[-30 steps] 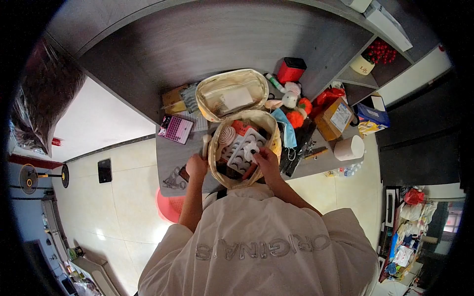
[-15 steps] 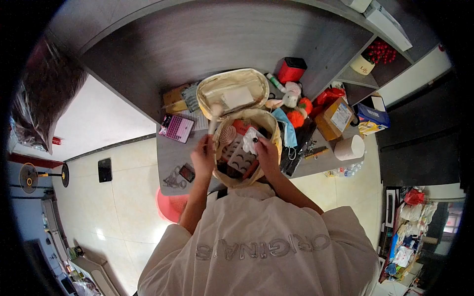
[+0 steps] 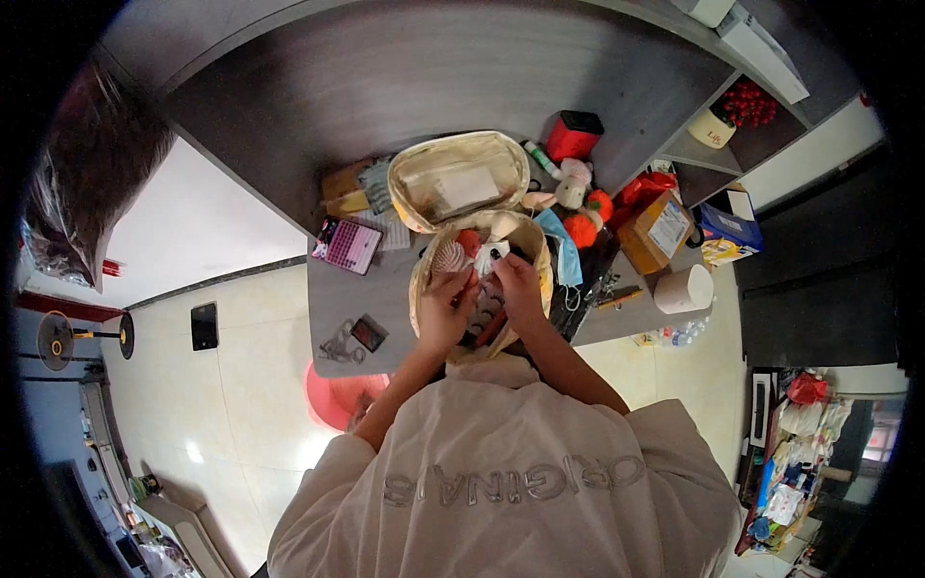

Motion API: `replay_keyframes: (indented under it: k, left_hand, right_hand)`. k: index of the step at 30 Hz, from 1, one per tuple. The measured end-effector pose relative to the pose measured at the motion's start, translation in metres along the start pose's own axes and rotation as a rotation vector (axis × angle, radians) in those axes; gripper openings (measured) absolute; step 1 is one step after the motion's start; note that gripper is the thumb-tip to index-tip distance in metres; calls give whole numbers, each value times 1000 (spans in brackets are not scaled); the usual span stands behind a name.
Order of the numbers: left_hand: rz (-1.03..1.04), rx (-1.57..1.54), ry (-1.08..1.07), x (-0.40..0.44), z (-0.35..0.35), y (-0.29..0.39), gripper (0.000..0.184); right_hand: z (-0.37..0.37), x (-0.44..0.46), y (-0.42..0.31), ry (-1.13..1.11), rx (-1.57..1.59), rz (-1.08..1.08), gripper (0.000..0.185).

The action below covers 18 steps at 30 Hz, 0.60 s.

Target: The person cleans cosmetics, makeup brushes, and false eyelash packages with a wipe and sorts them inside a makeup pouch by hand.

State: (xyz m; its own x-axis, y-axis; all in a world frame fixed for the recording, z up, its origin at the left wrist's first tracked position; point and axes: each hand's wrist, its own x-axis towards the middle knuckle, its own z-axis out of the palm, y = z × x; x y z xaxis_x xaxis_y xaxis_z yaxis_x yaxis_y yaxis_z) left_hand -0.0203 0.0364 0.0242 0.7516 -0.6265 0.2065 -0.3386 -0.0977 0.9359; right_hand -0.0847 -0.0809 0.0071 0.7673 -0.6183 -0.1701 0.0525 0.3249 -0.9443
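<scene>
Head view: two bare hands, fingertips close together over one open, soft-walled cream bag (image 3: pixel 417 291) on one grey table (image 3: pixel 337 301); right hand (image 3: pixel 521 291) pinched on one white crumpled piece (image 3: pixel 488 257) with a round black spot, held at the bag's mouth, left hand (image 3: pixel 445 306) with fingers curled, cannot tell on what. One brush (image 3: pixel 503 226), pale flared head, shows just beyond the white crumpled piece; one pink, ribbed, rounded hairbrush (image 3: pixel 448 257) sits beside the left hand. Right of bag: one blue mask (image 3: pixel 563 250), two fluffy orange balls (image 3: pixel 581 230).
</scene>
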Motion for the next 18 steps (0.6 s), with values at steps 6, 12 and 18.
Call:
replay_keyframes:
  k: [6, 12, 18]
  left_hand:
    - [220, 192, -192, 4, 5, -5, 35]
    - [-32, 21, -270, -4, 4, 4, 36]
    - [95, 209, -180, -6, 6, -5, 33]
  right_hand:
    - [-8, -1, -1, 82, 184, -3, 13]
    - [-7, 3, -15, 108, 337, -97, 13]
    - [-4, -2, 7, 147, 27, -37, 20]
